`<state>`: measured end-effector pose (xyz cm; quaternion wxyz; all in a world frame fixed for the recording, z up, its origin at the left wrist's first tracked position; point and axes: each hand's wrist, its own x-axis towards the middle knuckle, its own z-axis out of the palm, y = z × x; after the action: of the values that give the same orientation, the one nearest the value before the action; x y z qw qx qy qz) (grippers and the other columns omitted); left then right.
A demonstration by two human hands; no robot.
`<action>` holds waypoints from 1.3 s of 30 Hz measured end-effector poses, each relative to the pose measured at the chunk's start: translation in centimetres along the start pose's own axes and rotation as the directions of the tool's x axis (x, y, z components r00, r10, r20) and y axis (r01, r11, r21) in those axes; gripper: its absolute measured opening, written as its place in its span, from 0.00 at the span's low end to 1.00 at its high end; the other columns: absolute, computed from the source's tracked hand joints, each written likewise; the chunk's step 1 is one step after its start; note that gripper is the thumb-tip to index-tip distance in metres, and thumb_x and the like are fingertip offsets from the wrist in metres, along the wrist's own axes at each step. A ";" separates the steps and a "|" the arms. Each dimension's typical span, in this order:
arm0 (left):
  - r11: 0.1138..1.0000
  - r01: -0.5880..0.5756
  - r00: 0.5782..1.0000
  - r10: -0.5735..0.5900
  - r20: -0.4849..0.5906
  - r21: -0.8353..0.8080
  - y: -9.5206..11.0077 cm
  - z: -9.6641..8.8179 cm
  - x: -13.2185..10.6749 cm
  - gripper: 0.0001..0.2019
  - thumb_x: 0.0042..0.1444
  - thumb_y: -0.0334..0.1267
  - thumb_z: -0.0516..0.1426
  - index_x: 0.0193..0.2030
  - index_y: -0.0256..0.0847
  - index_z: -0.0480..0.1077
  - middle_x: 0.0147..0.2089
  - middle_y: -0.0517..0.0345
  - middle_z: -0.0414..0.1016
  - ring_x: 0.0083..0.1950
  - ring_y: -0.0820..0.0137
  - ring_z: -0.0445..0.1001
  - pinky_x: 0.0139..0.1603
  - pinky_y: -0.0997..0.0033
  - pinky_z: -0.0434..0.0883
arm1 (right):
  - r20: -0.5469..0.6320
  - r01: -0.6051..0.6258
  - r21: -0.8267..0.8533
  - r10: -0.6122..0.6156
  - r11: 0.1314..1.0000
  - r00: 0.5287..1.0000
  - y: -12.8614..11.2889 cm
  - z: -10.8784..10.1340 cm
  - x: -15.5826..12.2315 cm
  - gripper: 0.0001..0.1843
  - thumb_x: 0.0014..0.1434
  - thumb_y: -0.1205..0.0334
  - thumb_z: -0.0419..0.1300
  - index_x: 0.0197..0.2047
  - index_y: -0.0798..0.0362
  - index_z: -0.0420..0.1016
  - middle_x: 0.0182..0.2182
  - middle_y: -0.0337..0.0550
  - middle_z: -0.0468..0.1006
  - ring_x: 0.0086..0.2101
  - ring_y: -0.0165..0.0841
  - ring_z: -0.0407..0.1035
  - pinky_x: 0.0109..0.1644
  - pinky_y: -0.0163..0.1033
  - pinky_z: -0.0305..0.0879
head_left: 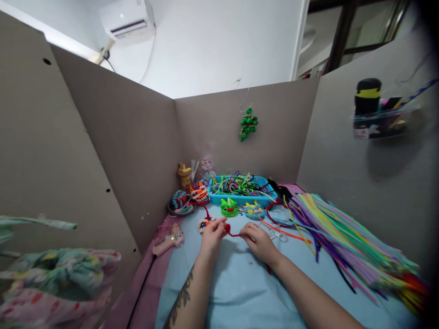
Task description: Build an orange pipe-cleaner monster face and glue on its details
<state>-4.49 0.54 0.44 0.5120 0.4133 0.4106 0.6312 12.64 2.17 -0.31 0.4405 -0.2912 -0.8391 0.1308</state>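
My left hand and my right hand meet over the light blue cloth, each pinching one end of a short red pipe cleaner that sags between them. Just beyond my left fingers lies a small round pipe-cleaner figure in orange and blue. A green horned figure and a blue-yellow one sit a little farther back.
A blue tray of tangled pipe cleaners stands at the back. A big fan of loose pipe cleaners covers the right side. A pink glue gun lies at the left. Grey partition walls enclose the desk; a green ornament hangs on one.
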 end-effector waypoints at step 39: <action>0.978 0.124 0.992 -0.120 -0.031 0.169 -0.3 7.2 7.2 0.14 0.48 0.47 0.57 0.32 0.37 0.69 0.28 0.57 0.69 0.30 0.72 0.67 0.23 0.79 0.63 | -0.089 -0.351 0.134 0.364 0.927 0.927 4.6 -3.7 8.9 0.08 0.54 0.68 0.55 0.25 0.53 0.73 0.22 0.39 0.71 0.27 0.30 0.65 0.31 0.34 0.60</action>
<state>1.43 8.36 3.15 0.5083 0.4230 0.4930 0.5654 13.42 11.10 5.50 0.4719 -0.4203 -0.7366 0.2408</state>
